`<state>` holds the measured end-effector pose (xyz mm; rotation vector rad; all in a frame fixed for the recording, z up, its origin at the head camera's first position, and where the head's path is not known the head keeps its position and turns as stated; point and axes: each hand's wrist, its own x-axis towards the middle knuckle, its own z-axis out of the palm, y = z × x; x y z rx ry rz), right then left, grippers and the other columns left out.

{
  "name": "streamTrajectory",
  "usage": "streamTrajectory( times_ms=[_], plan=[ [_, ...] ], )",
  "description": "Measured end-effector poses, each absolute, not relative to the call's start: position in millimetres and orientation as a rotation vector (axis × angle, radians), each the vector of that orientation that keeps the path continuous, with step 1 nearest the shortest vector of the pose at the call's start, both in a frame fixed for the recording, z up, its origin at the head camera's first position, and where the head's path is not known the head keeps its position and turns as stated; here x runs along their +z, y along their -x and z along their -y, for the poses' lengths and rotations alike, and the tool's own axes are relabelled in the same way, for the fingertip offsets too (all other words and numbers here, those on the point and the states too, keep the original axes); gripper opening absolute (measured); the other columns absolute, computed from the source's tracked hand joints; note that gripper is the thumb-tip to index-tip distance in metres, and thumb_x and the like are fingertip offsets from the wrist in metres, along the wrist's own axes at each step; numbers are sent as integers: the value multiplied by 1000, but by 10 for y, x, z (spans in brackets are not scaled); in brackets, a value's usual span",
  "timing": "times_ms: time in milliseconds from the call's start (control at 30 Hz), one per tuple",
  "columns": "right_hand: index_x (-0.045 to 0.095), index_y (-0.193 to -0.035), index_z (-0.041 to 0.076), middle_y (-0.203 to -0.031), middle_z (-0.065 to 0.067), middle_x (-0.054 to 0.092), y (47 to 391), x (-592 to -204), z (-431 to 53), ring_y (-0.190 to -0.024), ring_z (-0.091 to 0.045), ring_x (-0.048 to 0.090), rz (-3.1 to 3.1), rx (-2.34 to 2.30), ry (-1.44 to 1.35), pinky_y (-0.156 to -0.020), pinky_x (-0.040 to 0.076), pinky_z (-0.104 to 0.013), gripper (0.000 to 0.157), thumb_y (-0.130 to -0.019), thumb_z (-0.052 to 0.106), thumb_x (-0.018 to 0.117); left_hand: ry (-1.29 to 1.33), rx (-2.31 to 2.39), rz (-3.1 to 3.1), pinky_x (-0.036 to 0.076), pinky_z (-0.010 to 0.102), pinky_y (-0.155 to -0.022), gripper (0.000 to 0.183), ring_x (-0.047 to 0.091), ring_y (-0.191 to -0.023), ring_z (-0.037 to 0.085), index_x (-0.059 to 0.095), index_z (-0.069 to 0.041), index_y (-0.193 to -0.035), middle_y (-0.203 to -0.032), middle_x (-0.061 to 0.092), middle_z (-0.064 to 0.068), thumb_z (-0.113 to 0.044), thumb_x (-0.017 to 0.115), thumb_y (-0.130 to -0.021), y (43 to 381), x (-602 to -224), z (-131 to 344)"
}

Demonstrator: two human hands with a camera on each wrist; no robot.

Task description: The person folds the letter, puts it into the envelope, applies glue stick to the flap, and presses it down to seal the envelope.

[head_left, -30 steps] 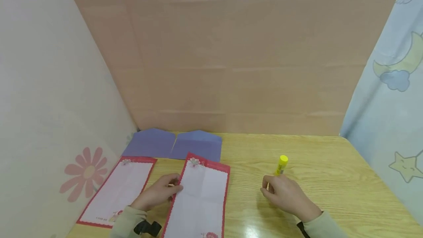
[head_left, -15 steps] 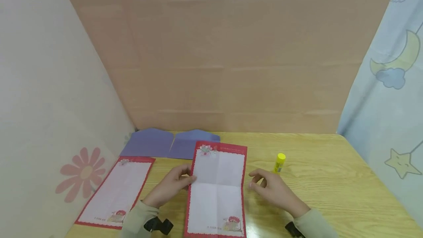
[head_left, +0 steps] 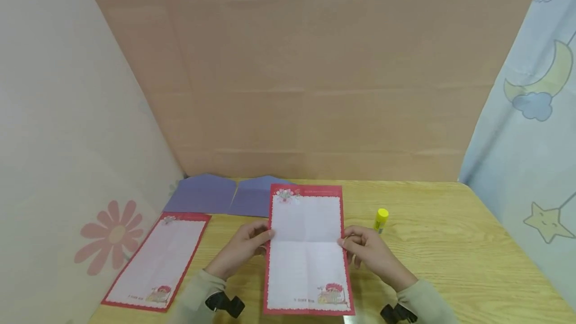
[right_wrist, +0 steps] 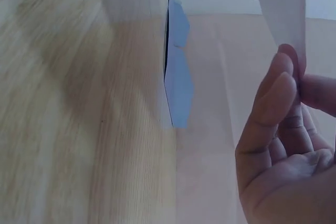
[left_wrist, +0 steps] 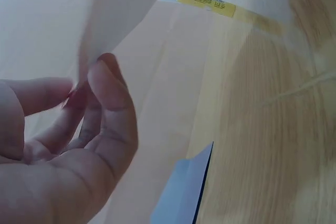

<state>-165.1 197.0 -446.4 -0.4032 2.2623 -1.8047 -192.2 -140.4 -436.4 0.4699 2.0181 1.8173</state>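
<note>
A sheet of red-bordered letter paper (head_left: 308, 259) with fold creases is held up in front of me, above the table. My left hand (head_left: 245, 245) pinches its left edge between thumb and fingers, and my right hand (head_left: 370, 254) pinches the right edge at about the same height. Both wrist views show the paper's pale back, with the left hand (left_wrist: 89, 129) and the right hand (right_wrist: 289, 129) gripping opposite edges. Just beyond the right hand stands a yellow glue stick (head_left: 381, 220).
A second sheet of letter paper (head_left: 157, 264) lies flat at the left. Two purple envelopes (head_left: 202, 195) with flaps raised lie side by side at the back left, the right one partly covered by the held sheet. A paper-covered wall (head_left: 315, 89) rises behind the wooden table (head_left: 450, 244).
The held sheet has moved right and upward and now faces me squarely. My right hand has moved left from beside the glue stick and taken the sheet's right edge.
</note>
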Motion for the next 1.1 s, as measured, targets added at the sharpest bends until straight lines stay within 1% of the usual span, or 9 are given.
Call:
streamTrajectory(
  times_ms=[167,267,400,500,733,867,933,1000,1100],
  plan=[
    [57,-111,-7,-75,2,65,1659,-4470,-2003,-61,-11,59,-2242,-1862,386,-50,50,-27,28,-100,18,62,-482,1788,-1986,57,37,-74,28,61,-82,18,60,-2,-107,-90,61,5,-29,59,-102,1942,-4403,1420],
    [56,-112,-9,-76,3,65,1662,-4478,-2020,-62,-9,59,-2234,-1874,388,-50,50,-26,30,-100,18,62,-520,1742,-2013,57,39,-75,27,61,-80,19,61,-2,-105,-87,61,5,-29,60,-101,1941,-4422,1433],
    [52,-116,-10,-78,4,68,1670,-4492,-2040,-61,-8,58,-2192,-1904,389,-50,49,-25,34,-100,19,61,-557,1723,-2020,57,37,-73,27,61,-79,19,61,-1,-104,-85,61,5,-28,60,-101,1940,-4443,1442],
    [51,-118,-8,-76,4,67,1683,-4508,-2053,-58,-7,57,-2145,-1935,402,-49,48,-23,33,-101,18,61,-568,1737,-2008,56,35,-72,28,62,-80,18,61,0,-104,-85,62,5,-27,59,-102,1942,-4457,1445],
    [56,-114,-3,-77,3,67,1703,-4524,-2072,-55,-6,54,-2071,-1991,482,-49,47,-21,21,-102,14,58,-553,1774,-1958,56,32,-70,22,62,-80,17,61,-1,-104,-86,65,3,-23,60,-102,1939,-4479,1450],
    [58,-110,-6,-77,2,66,1698,-4513,-2074,-58,-6,55,-2069,-2002,495,-49,47,-20,20,-102,12,57,-547,1798,-1916,55,30,-68,17,62,-80,15,61,-4,-101,-84,64,2,-21,59,-102,1940,-4483,1455],
    [58,-112,-10,-77,1,64,1696,-4502,-2073,-60,-6,56,-2080,-1999,505,-49,47,-21,22,-101,10,56,-549,1804,-1904,55,29,-68,18,61,-80,15,60,-4,-97,-84,63,2,-22,59,-102,1939,-4480,1459],
    [59,-112,-11,-78,0,64,1695,-4490,-2072,-62,-7,56,-2093,-1992,497,-49,47,-21,24,-101,10,56,-551,1807,-1898,54,28,-68,19,61,-81,15,61,-3,-98,-86,63,3,-22,59,-102,1936,-4477,1466],
    [61,-115,-9,-86,0,66,1695,-4467,-2077,-65,-8,56,-2107,-1972,461,-51,48,-23,27,-102,13,56,-548,1813,-1900,53,28,-69,27,59,-84,14,65,2,-112,-106,66,4,-23,59,-102,1924,-4465,1481]
  ],
)
